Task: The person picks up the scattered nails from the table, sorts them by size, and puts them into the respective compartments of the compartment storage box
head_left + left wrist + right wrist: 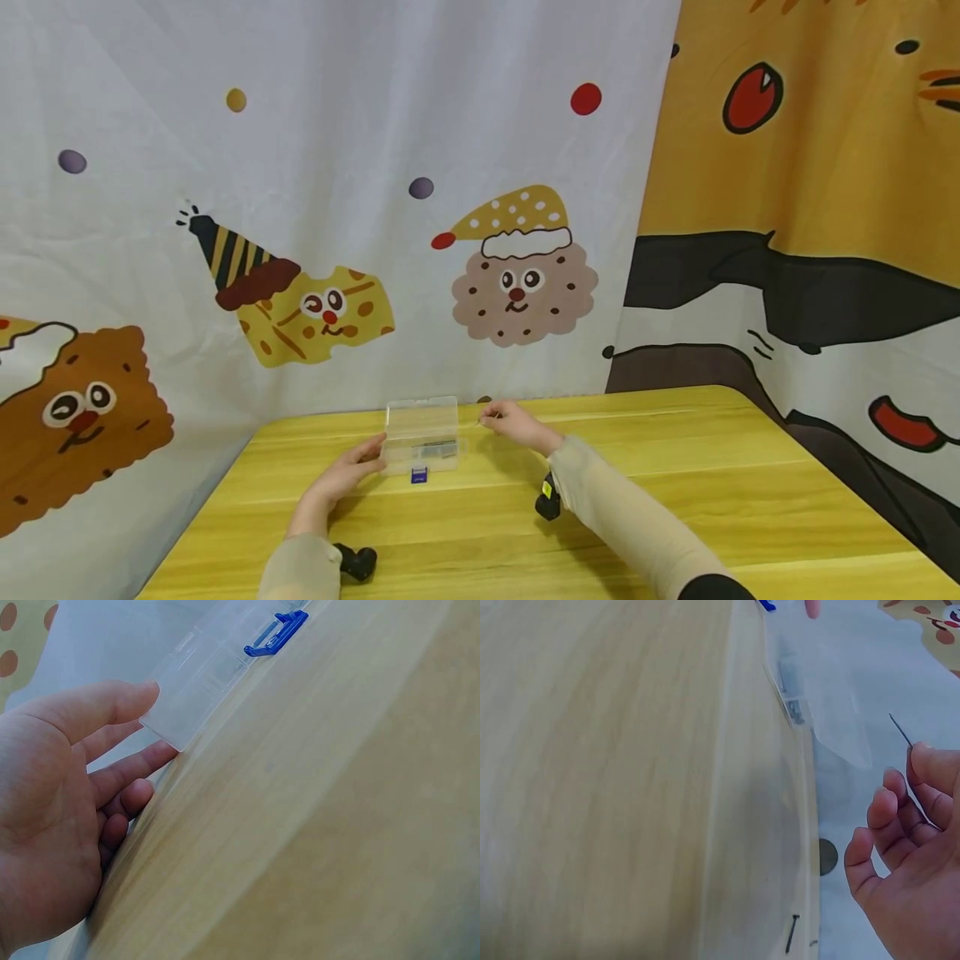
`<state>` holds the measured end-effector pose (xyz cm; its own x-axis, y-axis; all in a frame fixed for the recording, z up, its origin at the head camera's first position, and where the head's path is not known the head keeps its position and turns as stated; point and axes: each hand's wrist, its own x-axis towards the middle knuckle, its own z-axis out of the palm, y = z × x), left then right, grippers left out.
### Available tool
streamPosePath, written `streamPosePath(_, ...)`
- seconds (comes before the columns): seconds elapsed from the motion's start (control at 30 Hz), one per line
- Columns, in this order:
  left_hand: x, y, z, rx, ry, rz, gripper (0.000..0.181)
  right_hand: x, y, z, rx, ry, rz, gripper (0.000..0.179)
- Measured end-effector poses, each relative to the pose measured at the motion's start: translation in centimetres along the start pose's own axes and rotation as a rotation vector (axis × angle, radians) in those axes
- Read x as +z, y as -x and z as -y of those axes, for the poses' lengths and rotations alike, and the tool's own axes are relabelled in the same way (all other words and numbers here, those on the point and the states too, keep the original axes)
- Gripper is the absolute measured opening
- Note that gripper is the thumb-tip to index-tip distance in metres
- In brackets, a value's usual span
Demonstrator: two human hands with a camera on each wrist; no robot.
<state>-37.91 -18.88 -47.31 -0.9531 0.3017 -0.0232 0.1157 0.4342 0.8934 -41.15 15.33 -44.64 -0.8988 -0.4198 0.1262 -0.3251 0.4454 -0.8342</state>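
The clear plastic box (421, 437) sits lid-up at the table's (675, 467) far edge, steadied by the left hand's (347, 473) straight fingers, while the right hand (517, 425) pinches 1 thin needle (901, 729) beside it.

Both forearms reach forward in pale sleeves, the left hand (347, 476) lying with fingers (112, 705) straight and loosely spread, the right hand (514, 423) raised a little farther out (its fingers (889, 814) curled inward, thumb pinched against the forefinger).
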Motion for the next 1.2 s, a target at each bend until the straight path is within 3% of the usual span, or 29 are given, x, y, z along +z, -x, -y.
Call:
streamPosePath(0.3, 0.0, -0.1, 0.0, 0.003, 0.009, -0.006, 0.059, 1.7, -0.7, 0.2, -0.010, 0.043, 0.007, 0.020)
streamPosePath(0.8, 0.0, -0.2, 0.3, -0.008, 0.008, -0.007, 0.060, 4.1, -1.1, 1.0, -0.138, 0.233, -0.005, 0.014)
streamPosePath(1.2, 0.0, -0.1, 0.0, -0.006, 0.002, -0.017, 0.060, 5.2, -1.3, 1.1, -0.112, 0.300, -0.016, 0.010)
